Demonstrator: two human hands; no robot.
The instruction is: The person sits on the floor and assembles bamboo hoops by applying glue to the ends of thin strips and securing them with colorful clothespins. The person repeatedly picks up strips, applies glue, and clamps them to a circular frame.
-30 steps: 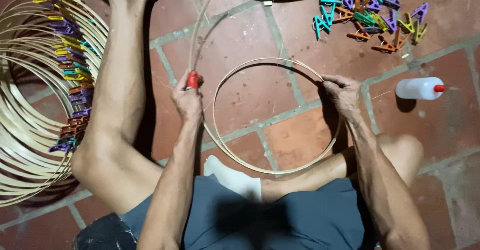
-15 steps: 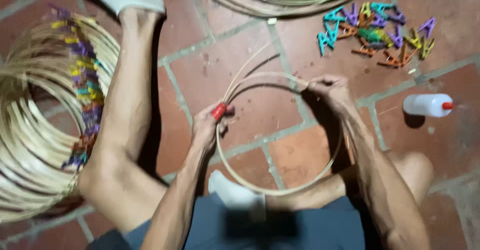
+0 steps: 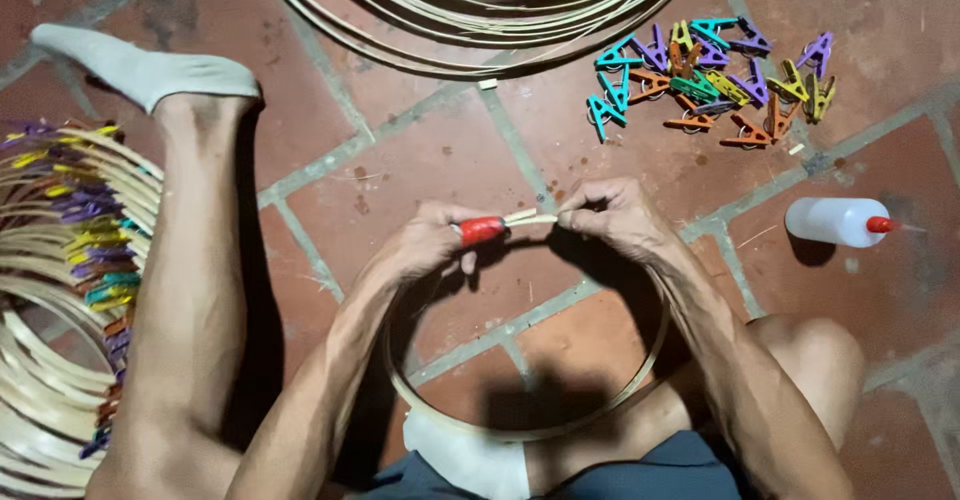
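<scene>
Hands (image 3: 430, 243) on bamboo hoop (image 3: 530, 428)

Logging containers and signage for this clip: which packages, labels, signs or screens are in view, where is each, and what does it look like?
Squeeze bottle: the only container, lying on its side on the tiled floor to the right of the right hand; translucent white body, red nozzle pointing right; no label can be made out.
Labels, signs, screens: none in view.
</scene>
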